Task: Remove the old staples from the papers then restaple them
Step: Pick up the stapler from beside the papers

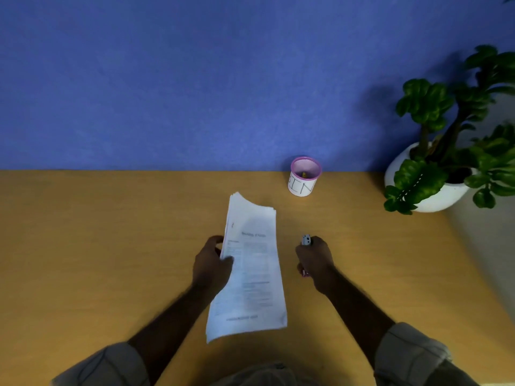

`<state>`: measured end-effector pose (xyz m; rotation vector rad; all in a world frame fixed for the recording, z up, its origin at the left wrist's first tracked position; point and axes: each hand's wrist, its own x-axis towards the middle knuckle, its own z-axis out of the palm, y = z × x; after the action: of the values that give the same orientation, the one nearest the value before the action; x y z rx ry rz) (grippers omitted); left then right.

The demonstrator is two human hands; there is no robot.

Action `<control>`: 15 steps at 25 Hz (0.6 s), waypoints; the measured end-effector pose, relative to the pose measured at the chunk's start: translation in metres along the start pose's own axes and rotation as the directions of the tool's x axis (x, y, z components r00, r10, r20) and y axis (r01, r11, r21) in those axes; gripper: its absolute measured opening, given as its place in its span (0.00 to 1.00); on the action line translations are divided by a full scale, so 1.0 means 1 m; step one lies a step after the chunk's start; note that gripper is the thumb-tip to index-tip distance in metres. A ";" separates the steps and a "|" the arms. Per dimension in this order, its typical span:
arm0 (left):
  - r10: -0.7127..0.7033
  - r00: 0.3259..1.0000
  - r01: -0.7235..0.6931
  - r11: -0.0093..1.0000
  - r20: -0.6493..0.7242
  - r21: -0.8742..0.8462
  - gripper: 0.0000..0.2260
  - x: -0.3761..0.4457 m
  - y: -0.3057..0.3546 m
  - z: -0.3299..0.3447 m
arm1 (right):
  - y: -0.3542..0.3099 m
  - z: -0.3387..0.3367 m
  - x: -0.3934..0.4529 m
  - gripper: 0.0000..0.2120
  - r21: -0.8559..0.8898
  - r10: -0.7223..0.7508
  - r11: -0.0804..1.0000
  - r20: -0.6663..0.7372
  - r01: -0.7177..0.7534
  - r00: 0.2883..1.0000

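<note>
A stack of white printed papers point(252, 263) is held above the wooden desk point(111, 232), its long side running away from me. My left hand point(213, 264) grips the stack at its left edge, thumb on top. My right hand point(315, 260) is to the right of the papers, closed around a small white and pink stapler point(306, 240) whose tip sticks out past the fingers. The stapler and the papers are apart.
A small white cup with a pink rim, marked BIN point(304, 176), stands at the back of the desk by the blue wall. A potted green plant in a white pot point(440, 188) sits at the back right, near the desk's right edge.
</note>
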<state>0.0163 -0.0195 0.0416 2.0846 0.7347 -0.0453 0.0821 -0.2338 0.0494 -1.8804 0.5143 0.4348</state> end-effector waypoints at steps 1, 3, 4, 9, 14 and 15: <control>0.093 0.994 -0.092 0.996 -0.055 0.021 0.22 0.003 0.009 -0.012 | -0.011 0.002 -0.005 0.01 0.032 -0.003 0.999 0.036 0.002 0.999; 0.275 0.946 -0.263 0.961 -0.170 0.088 0.24 0.009 0.029 -0.041 | -0.034 0.005 -0.016 0.02 0.109 -0.033 0.994 0.127 0.019 0.991; 0.365 0.908 -0.343 0.930 -0.206 0.134 0.25 0.009 0.038 -0.057 | -0.045 0.006 -0.022 0.01 0.160 -0.050 0.987 0.177 0.021 0.983; 0.751 0.639 -0.623 0.632 -0.166 0.461 0.34 -0.012 0.068 -0.094 | -0.082 0.011 -0.044 0.16 0.511 -0.181 0.852 0.496 -0.117 0.849; 0.878 0.468 -0.701 0.301 0.098 0.646 0.24 -0.032 0.037 -0.051 | -0.066 0.018 -0.035 0.11 0.520 -0.235 0.852 0.485 -0.062 0.842; 0.866 0.474 -0.713 0.272 0.159 0.647 0.24 -0.034 0.024 -0.040 | -0.055 0.019 -0.032 0.09 0.462 -0.191 0.886 0.442 -0.040 0.877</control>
<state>-0.0087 -0.0157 0.0934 2.9547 -0.4344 0.6272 0.0842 -0.1942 0.1022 -1.2657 0.1784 0.6398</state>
